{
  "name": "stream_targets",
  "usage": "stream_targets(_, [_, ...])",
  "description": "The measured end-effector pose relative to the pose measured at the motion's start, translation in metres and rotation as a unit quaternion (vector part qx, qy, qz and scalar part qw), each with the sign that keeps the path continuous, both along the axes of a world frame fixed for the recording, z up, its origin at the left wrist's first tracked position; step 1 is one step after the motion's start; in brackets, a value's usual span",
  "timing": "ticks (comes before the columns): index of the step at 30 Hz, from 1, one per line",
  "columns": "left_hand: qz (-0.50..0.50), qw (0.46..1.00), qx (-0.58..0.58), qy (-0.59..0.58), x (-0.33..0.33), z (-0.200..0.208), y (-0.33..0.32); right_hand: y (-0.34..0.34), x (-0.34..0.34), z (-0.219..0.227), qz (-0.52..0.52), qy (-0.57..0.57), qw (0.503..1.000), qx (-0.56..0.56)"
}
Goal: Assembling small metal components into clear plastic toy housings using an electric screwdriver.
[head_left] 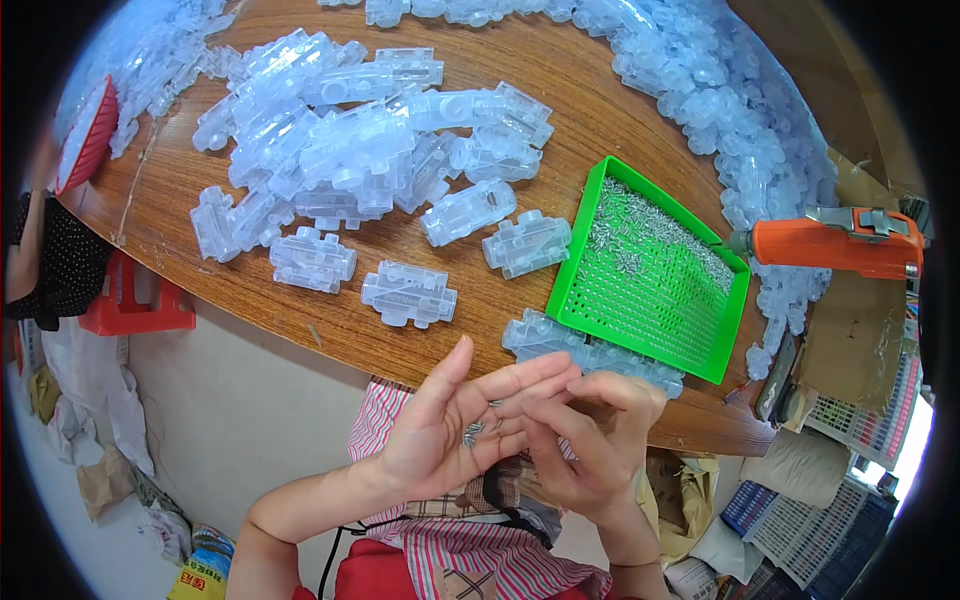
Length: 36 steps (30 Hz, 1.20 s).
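My left hand (440,430) is palm up above my lap, fingers stretched out and thumb apart. A few small metal screws (472,434) lie loose on its palm. My right hand (600,440) meets the left fingertips, its thumb and fingers pinched together; whatever is between them is too small or hidden to make out. Beyond the hands, a green perforated tray (600,312) on the table holds many more screws (625,225), heaped toward its far side. Clear plastic housings (408,294) lie nearby, some partly under the tray's near edge.
A large pile of clear housings (350,140) covers the table's middle-left. More small clear parts (700,90) line the far right. An orange power tool (835,248) reaches over the tray's right corner. At left are a red basket (90,140), a red stool (140,300) and another person's arm (30,230).
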<state>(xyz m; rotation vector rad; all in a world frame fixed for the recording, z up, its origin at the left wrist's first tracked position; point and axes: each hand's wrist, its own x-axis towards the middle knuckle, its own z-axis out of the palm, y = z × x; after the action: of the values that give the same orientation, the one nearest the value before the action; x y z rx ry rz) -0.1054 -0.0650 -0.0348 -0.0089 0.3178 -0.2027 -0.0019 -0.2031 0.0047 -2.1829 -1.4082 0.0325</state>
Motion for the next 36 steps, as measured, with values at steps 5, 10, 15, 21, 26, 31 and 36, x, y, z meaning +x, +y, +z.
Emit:
stream_targets(5, [0.001,0.997,0.072,0.029,0.002,0.011,-0.009,0.004,-0.006,-0.004,-0.020,0.028,0.999,0.009])
stream_targets(10, [0.019,0.993,0.111,0.024,0.006,0.014,-0.012,0.004,-0.007,-0.007,-0.032,0.043,0.998,0.015])
stream_targets(15, [0.014,0.998,0.053,0.002,0.003,0.008,-0.012,0.002,-0.005,-0.011,-0.022,0.110,0.994,0.019])
stream_targets(21, [0.002,0.993,0.082,0.080,0.001,0.011,-0.010,-0.003,-0.001,-0.018,-0.050,0.111,0.991,0.060])
stream_targets(26, [-0.023,0.986,0.130,0.102,-0.011,0.008,-0.007,0.014,0.020,-0.030,-0.066,0.036,0.996,0.042])
stream_targets(31, [-0.024,0.987,0.126,0.099,-0.016,0.003,-0.006,0.022,0.025,-0.035,-0.034,0.000,0.999,0.019])
stream_targets(36, [-0.002,0.985,0.126,0.117,-0.015,0.001,-0.005,0.027,0.024,-0.038,-0.029,-0.017,0.999,0.001])
